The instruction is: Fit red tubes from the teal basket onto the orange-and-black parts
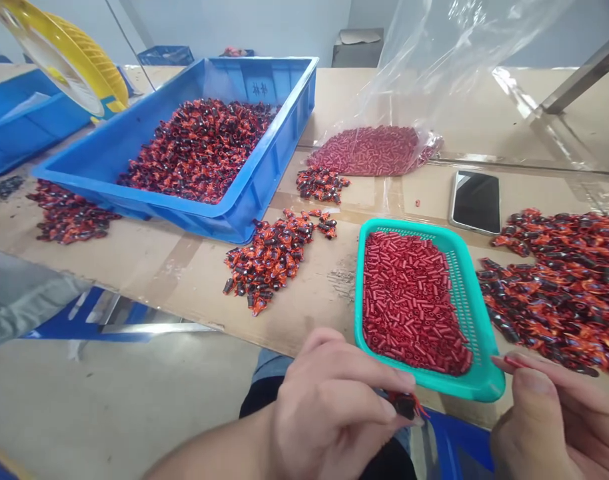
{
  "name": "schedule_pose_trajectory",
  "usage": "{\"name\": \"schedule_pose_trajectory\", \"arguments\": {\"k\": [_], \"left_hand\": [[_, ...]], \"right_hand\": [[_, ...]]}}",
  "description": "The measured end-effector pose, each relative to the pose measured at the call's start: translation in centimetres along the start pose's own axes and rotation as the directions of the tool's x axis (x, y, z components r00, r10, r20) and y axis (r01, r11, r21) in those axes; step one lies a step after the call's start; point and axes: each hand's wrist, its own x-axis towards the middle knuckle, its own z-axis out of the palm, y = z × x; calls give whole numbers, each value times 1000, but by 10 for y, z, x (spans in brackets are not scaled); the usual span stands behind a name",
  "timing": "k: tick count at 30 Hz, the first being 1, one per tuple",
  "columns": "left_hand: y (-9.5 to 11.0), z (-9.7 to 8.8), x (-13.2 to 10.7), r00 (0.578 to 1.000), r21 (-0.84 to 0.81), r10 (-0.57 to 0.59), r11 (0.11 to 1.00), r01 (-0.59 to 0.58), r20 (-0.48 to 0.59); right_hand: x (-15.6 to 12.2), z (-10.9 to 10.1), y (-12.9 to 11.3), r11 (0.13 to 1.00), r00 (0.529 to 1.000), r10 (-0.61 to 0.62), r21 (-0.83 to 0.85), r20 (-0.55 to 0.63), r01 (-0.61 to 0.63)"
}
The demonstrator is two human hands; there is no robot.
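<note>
My left hand [334, 407] is closed in a pinch on a small black and orange part [407, 404] near the bottom centre. My right hand [554, 420] pinches a thin red tube [513, 362] between thumb and forefinger, just right of the part. Both hands hover below the front edge of a teal basket [477, 307] filled with red tubes [409, 300]. A pile of black and orange parts [272, 257] lies left of the basket, and a larger pile [559, 280] lies to its right.
A big blue crate [284, 133] of black and orange parts stands at the back left. A clear plastic bag [374, 150] holds red tubes behind the basket. A phone [476, 201] lies face up. A yellow reel [69, 57] hangs top left. Cardboard [184, 267] covers the table.
</note>
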Motion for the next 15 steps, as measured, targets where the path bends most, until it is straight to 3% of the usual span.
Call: {"name": "schedule_pose_trajectory", "arguments": {"k": [2,4,7,15], "left_hand": [[1,1,0,1000,-8,-19,1000,20,5],[1,1,-1,1000,-15,-27,1000,27,9],[1,2,-2,1000,-19,-23,1000,23,6],[-3,6,-11,998,-31,-46,998,47,34]], "right_hand": [[0,5,1,998,989,64,23,-130,-62],[1,10,4,999,985,34,28,-170,-30],[1,14,10,999,988,-40,22,-150,43],[-2,10,12,992,994,-104,-76,-19,102]]}}
